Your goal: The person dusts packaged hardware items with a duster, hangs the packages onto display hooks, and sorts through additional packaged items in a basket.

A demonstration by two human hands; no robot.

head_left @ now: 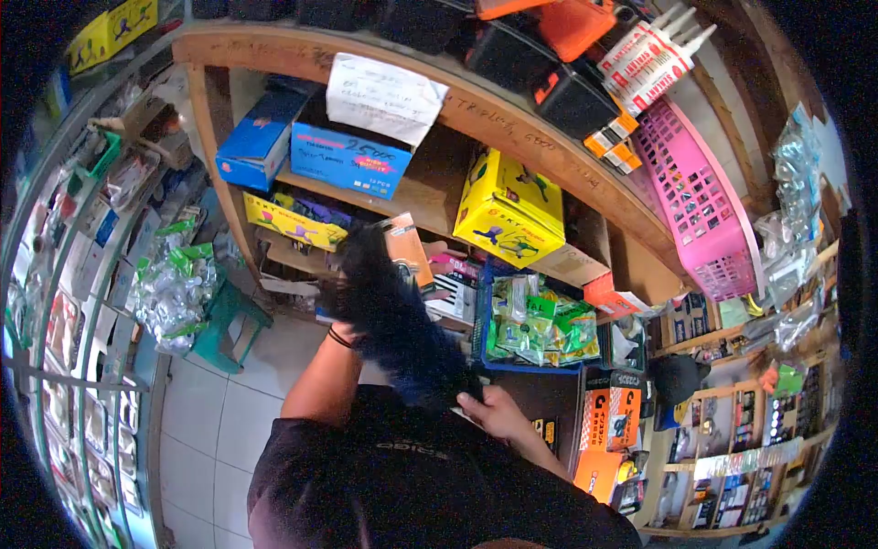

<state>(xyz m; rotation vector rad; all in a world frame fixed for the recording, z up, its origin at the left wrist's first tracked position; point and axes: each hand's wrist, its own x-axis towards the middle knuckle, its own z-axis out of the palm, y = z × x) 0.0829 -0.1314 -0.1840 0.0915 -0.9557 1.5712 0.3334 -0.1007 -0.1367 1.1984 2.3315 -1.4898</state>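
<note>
A dark, fluffy duster (402,316) slants across the middle of the view, its upper end blurred in front of the shelf. My right hand (498,414) is closed around its lower end, close to my shirt. My left hand (342,328) is raised at the shelf and mostly hidden behind the duster; only the part by the wrist, above a black band, shows clearly. Just beyond the duster stands an orange-brown box (408,249), with small skin-coloured patches beside it that may be fingertips. A yellow box strip (294,222) lies to the left.
Blue boxes (352,163) and a yellow box (510,207) fill the wooden shelf (274,46). A blue basket (535,366) holds green packets. A pink basket (700,197) stands at upper right. A green stool (230,320) with bagged goods is at left, beside glass shelving.
</note>
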